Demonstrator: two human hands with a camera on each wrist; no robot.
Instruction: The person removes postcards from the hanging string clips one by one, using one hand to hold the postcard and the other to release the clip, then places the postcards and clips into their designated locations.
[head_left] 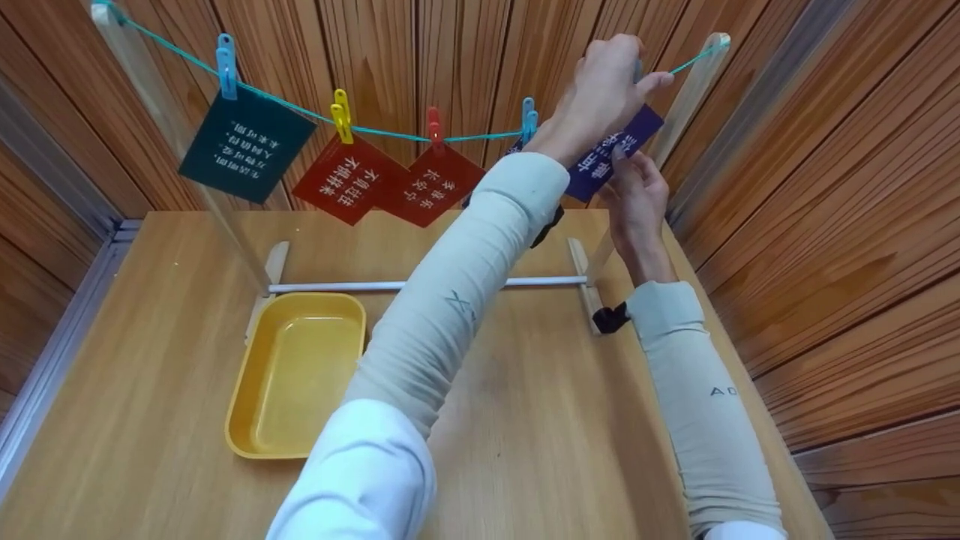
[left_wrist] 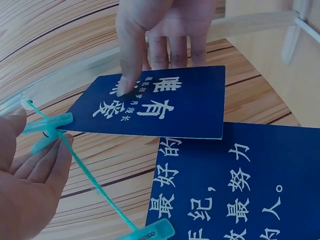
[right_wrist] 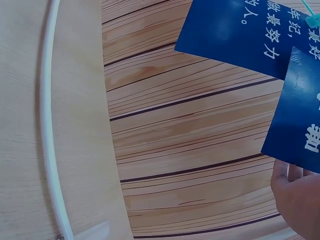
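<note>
Up near the right post, my left hand pinches a light-blue clothespin at the teal cord. The clothespin's tip sits right at the corner of a dark blue card with white characters. My right hand holds this card from below, thumb on its printed face and fingers behind. Beside it hangs another dark blue card, clipped by a blue clothespin; my left forearm hides most of that card in the head view.
Farther left on the cord hang a dark green card and two red cards, held by blue, yellow and red clothespins. Wooden posts and a white bar form the rack. A yellow tray stands at left on the wooden table.
</note>
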